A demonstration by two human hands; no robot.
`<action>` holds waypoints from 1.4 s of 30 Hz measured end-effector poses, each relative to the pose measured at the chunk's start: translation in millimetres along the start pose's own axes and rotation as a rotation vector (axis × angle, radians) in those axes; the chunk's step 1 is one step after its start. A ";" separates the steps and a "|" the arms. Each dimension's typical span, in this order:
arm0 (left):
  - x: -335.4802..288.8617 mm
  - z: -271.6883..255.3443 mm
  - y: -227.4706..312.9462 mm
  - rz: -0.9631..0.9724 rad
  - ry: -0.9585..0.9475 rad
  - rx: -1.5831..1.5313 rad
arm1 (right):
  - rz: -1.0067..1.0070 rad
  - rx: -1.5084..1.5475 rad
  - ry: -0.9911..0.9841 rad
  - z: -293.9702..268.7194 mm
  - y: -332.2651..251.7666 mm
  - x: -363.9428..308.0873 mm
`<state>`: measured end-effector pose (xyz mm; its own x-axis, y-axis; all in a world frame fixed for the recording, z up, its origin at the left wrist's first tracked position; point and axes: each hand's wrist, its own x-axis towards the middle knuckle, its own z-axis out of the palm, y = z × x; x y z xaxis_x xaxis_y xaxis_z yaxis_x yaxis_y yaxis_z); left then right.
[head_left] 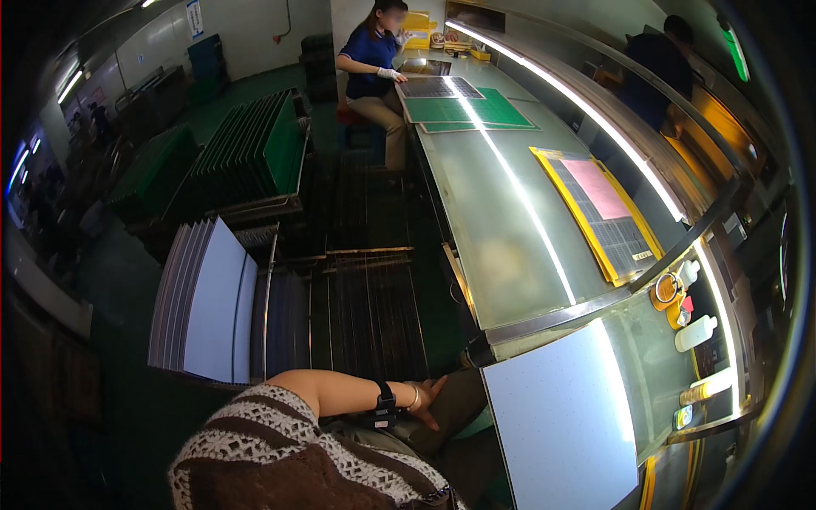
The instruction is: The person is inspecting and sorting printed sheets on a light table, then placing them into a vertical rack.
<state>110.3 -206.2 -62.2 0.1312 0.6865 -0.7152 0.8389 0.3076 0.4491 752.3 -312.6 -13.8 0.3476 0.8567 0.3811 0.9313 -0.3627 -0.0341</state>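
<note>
My left hand (425, 401) rests on my dark-trousered thigh, fingers spread and holding nothing. A black band with a small box sits on that wrist, and a bracelet lies beside it. Close to my right lies a large pale white panel (561, 416) on the near end of the workbench, its near edge sticking out over the bench side. A lamp's bright reflection runs down the panel's far right side. My right hand is outside the picture.
Left of me, a wire rack (270, 297) holds upright white panels (223, 297); green panels (255, 144) stand in racks beyond. Bottles (697, 333) line the bench (501, 246) on the right, near a yellow-framed sheet (595, 212). A gloved person (374, 68) sits farther along.
</note>
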 end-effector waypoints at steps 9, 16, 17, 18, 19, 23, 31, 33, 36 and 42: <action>-0.2 2.7 -5.3 0.032 0.047 -0.011 | -0.018 0.000 0.014 4.9 1.6 1.9; 9.3 12.2 -11.9 0.052 0.089 -0.019 | -0.043 -0.025 0.059 16.1 17.1 3.0; 9.3 12.2 -11.5 0.056 0.087 -0.020 | -0.045 -0.026 0.058 18.1 20.8 3.2; 8.6 11.6 -10.9 0.055 0.087 -0.022 | -0.065 -0.022 0.077 20.1 24.2 3.2; 7.2 10.1 -10.0 0.052 0.074 -0.030 | -0.085 -0.018 0.096 22.1 27.5 3.5; 2.3 9.1 -9.0 0.022 0.064 -0.039 | -0.094 -0.010 0.079 22.7 15.6 6.8; 29.8 15.9 -31.6 0.113 -0.002 -0.178 | -0.306 -0.050 0.520 41.4 220.8 30.1; 16.6 16.2 -3.4 0.002 0.134 0.021 | -0.074 0.078 0.229 76.2 54.3 -13.4; -2.1 2.7 -0.9 -0.021 0.017 -0.073 | -0.045 -0.039 -0.002 5.1 -7.4 4.3; 0.5 4.2 -4.2 0.005 0.024 -0.053 | -0.081 -0.068 0.064 1.8 4.2 2.8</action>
<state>109.1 -209.9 -66.7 0.1223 0.7033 -0.7003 0.8089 0.3381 0.4809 757.4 -311.1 -14.6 0.2619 0.8598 0.4383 0.9458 -0.3191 0.0607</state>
